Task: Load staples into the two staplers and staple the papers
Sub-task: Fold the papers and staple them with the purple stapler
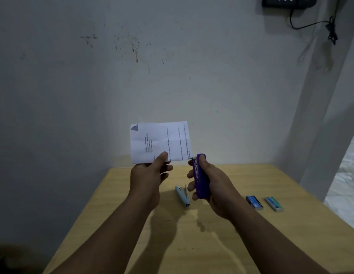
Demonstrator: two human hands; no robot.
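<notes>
My left hand (150, 175) pinches the bottom edge of the folded printed papers (160, 141), holding them upright above the table. My right hand (209, 184) grips a purple stapler (201, 175), nose up, with its jaw at the papers' lower right corner. A light blue stapler (183, 195) lies on the wooden table (192, 244) below my hands, its arm hinged slightly open. Two staple boxes sit to the right: a blue one (254, 202) and a green one (274, 204).
The table stands against a stained white wall, with a pillar at its right edge. A black device (289, 1) with a dangling cable hangs on the wall at top right. Floor shows to the far right.
</notes>
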